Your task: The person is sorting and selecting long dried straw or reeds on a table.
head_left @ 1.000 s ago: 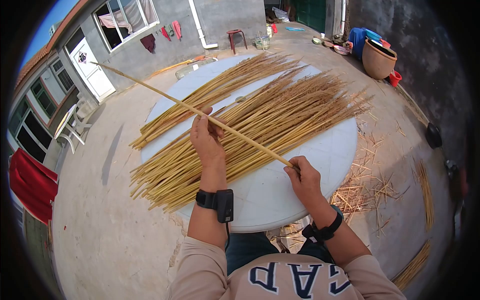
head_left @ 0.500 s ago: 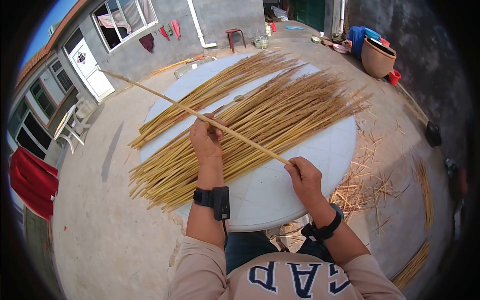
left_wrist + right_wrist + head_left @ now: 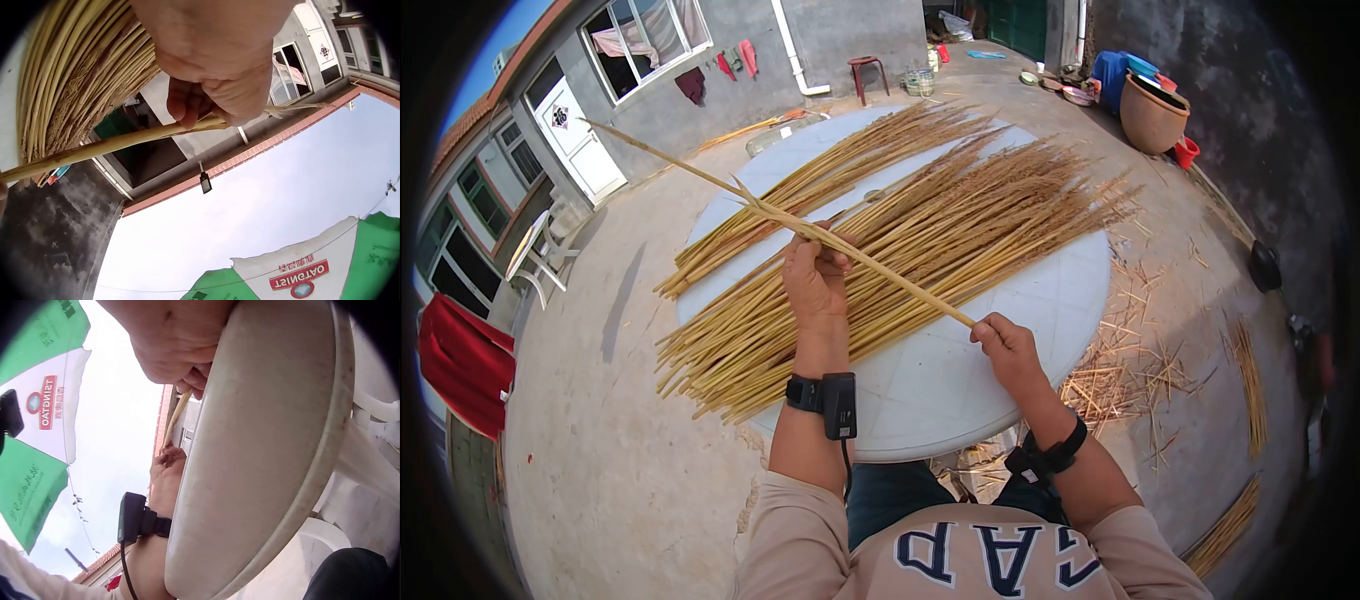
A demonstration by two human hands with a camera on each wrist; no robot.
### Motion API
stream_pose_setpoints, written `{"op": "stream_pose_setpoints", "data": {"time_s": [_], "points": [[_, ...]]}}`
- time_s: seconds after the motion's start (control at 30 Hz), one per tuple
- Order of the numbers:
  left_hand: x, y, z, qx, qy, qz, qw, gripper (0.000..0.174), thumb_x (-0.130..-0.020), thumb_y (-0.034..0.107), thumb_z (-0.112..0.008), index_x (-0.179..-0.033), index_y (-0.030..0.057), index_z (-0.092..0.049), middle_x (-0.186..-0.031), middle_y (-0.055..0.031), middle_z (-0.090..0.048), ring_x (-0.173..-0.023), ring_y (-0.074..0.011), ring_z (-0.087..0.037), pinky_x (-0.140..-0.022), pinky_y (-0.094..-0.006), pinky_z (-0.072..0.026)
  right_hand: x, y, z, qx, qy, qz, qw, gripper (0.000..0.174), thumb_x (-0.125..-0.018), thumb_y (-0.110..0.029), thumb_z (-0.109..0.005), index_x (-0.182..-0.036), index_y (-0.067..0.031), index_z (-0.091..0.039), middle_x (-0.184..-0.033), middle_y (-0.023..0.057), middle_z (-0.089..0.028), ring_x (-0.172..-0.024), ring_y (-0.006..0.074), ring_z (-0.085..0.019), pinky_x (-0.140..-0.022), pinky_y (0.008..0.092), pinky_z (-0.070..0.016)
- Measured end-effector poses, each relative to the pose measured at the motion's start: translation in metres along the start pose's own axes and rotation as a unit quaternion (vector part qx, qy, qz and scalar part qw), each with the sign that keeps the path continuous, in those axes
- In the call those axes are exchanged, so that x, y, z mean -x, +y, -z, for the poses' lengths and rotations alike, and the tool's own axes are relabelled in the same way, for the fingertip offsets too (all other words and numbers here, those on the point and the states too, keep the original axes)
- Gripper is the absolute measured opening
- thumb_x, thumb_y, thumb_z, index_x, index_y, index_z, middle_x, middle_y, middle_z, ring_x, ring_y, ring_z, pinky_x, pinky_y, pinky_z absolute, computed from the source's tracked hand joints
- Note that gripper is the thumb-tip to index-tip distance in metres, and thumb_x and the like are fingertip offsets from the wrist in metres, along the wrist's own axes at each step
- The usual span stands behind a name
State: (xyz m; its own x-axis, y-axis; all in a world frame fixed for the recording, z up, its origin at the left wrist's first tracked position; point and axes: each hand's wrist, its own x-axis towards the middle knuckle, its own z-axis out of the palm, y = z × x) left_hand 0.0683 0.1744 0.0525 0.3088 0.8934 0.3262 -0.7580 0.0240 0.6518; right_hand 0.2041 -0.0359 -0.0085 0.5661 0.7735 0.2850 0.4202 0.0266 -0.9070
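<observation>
Sheath (image 3: 750, 195) flares from the stalk (image 3: 900, 285), smooth there earlier; stalk: long, straw-yellow, slanted above the table (image 3: 920, 400); sheath seemingly part off, remainder on; left hand (image 3: 815, 285) grips its middle; right hand (image 3: 1012, 355) pinches its thick end; bundles (image 3: 940, 240) beneath, finished or not unclear; scraps (image 3: 1100, 395) on the ground.

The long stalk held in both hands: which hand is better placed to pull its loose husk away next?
Likely the left hand: its fingers curl round the stalk close to the loose husk, while the right hand holds the stalk's near end, farther from it.
</observation>
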Motion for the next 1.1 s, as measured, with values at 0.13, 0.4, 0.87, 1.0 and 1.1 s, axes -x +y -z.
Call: {"op": "stream_pose_setpoints", "data": {"time_s": [0.13, 0.4, 0.87, 1.0, 1.1], "points": [[0.002, -0.007, -0.001, 0.089, 0.024, 0.026, 0.995, 0.016, -0.081, 0.007, -0.046, -0.091, -0.0029, -0.053, -0.078, -0.0208, -0.061, -0.056, -0.0147, -0.054, -0.046, -0.0238, -0.0447, -0.001, -0.009, 0.005, -0.051, -0.045, -0.054, 0.996, 0.027, -0.089, -0.024, -0.050, -0.074, -0.0026, -0.056, -0.057, -0.0019, -0.043, -0.056, 0.0060, -0.039, -0.052, 0.0204, -0.0328], [0.002, -0.024, 0.005, 0.094, 0.059, 0.103, 0.988, 0.014, -0.081, 0.008, -0.046, -0.090, -0.0004, -0.054, -0.072, -0.0177, -0.062, -0.054, -0.0158, -0.054, -0.048, -0.0273, -0.0459, -0.003, 0.000, 0.000, -0.019, 0.022, -0.031, 0.999, 0.026, -0.088, -0.025, -0.051, -0.075, -0.0023, -0.058, -0.052, 0.0044, -0.045, -0.050, 0.0096, -0.042, -0.047, 0.0253, -0.0346], [0.008, -0.013, -0.009, -0.079, 0.036, -0.053, 0.995, 0.007, -0.081, 0.007, -0.062, -0.086, 0.0038, -0.059, -0.075, -0.0073, -0.062, -0.059, -0.0097, -0.052, -0.050, -0.0224, -0.0432, 0.000, -0.004, -0.004, 0.027, 0.046, -0.017, 0.998, 0.025, -0.088, -0.024, -0.052, -0.078, -0.0017, -0.056, -0.054, 0.0052, -0.045, -0.050, 0.0117, -0.040, -0.047, 0.0265, -0.0345], [0.015, -0.009, -0.017, -0.129, 0.026, -0.127, 0.983, 0.009, -0.081, 0.009, -0.062, -0.086, 0.0020, -0.060, -0.073, -0.0064, -0.059, -0.058, -0.0093, -0.048, -0.052, -0.0208, -0.0407, 0.000, -0.007, -0.005, 0.069, 0.066, -0.022, 0.995, 0.028, -0.088, -0.027, -0.051, -0.077, -0.0020, -0.056, -0.052, 0.0120, -0.047, -0.045, 0.0192, -0.043, -0.045, 0.0316, -0.0359], [0.032, -0.004, -0.033, -0.199, -0.051, -0.169, 0.964, 0.006, -0.082, 0.008, -0.060, -0.084, 0.0021, -0.058, -0.073, -0.0060, -0.057, -0.059, -0.0096, -0.047, -0.053, -0.0210, -0.0405, -0.008, -0.003, -0.003, 0.030, 0.118, -0.051, 0.991, 0.030, -0.089, -0.028, -0.050, -0.075, -0.0016, -0.054, -0.052, 0.0117, -0.046, -0.045, 0.0194, -0.043, -0.046, 0.0318, -0.0356]]}}
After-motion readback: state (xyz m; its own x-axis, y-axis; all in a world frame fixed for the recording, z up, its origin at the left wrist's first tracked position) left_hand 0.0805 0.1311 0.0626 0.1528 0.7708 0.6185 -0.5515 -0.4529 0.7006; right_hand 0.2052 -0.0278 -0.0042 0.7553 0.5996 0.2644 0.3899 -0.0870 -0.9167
